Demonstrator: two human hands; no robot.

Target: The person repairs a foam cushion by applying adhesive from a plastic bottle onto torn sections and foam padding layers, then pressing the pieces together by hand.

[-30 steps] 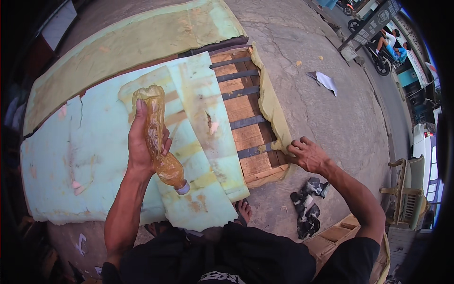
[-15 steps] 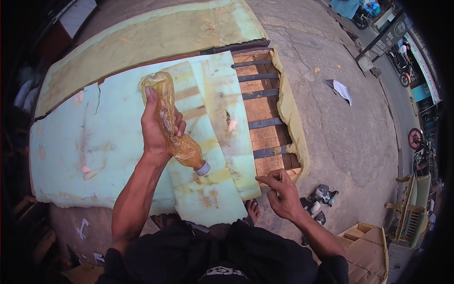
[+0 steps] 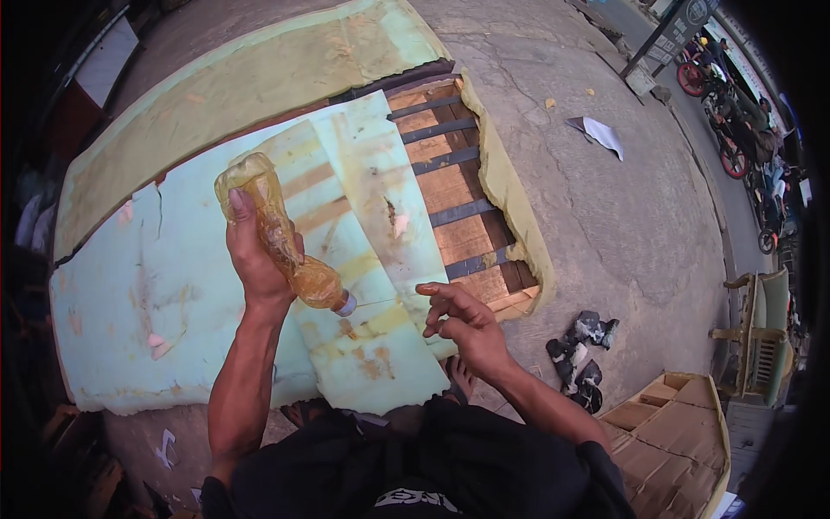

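My left hand (image 3: 262, 268) is wrapped round a crumpled clear plastic bottle (image 3: 270, 212) holding amber, glue-like stuff. The bottle tilts so that its whitish cap (image 3: 344, 304) points down and to the right, above a pale green foam strip (image 3: 367, 346) with yellow and brown stains. Beside the cap, over the strip's right edge, my right hand (image 3: 467, 324) is empty, index finger stretched out and the other fingers loosely bent apart. Beneath both lies a larger pale green foam sheet (image 3: 147, 285). It covers part of a wooden frame (image 3: 458, 240) crossed by dark straps (image 3: 462, 212).
Another long foam-covered piece (image 3: 233, 82) lies beyond. Dark and white scraps (image 3: 577, 355) and a cardboard-covered frame (image 3: 670, 432) rest on the ground at right. Farther off are a white sheet (image 3: 601, 137), a green cushioned chair (image 3: 765, 337) and motorbikes (image 3: 735, 156) on the street.
The view has shifted. My left hand and the bottle have moved left relative to my body; my right hand has moved up and left onto the foam's edge, its fingers more spread.
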